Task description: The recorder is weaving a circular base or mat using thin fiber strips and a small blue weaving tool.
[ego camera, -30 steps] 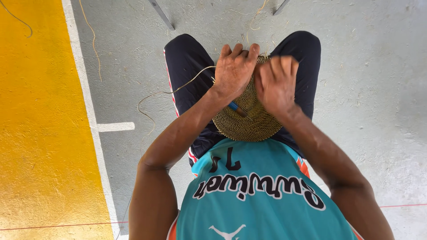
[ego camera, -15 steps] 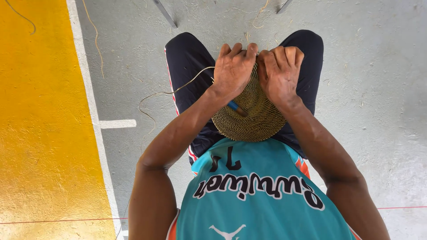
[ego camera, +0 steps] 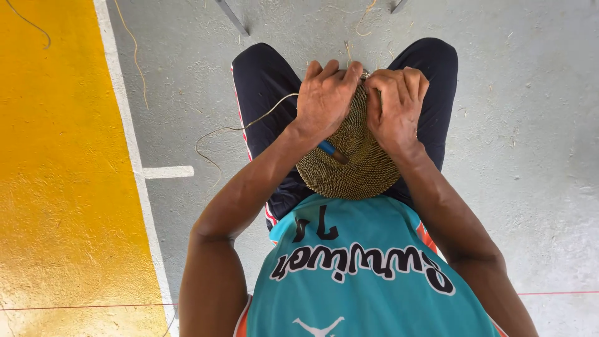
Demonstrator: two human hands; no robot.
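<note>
- Nearest the camera was the person's teal sleeveless jersey (ego camera: pixel 368 268) with white and dark printing, filling the lower middle of the view.
- Both bare forearms reached away from it toward the lap, over dark shorts (ego camera: pixel 262 81) with a red and white side stripe.
- A round, tightly coiled woven disc (ego camera: pixel 355 162) of tan fibre rested on the lap between the thighs, its near edge just above the jersey.
- A thin tool with a blue handle (ego camera: pixel 332 151) lay against the disc's left part, under the left wrist.
- The left hand (ego camera: pixel 324 100) was closed over the disc's far left edge, fingers curled and pinching at the rim.
- The right hand (ego camera: pixel 396 106) was closed on the far right edge, gripping the disc, its fingertips almost meeting those of the left hand.
- A loose strand of pale fibre (ego camera: pixel 231 130) ran from under the left hand out to the left and curled down onto the grey concrete floor (ego camera: pixel 530 125).
- At the far left lay a yellow painted floor area (ego camera: pixel 56 187), bordered by a white line (ego camera: pixel 128 137).
</note>
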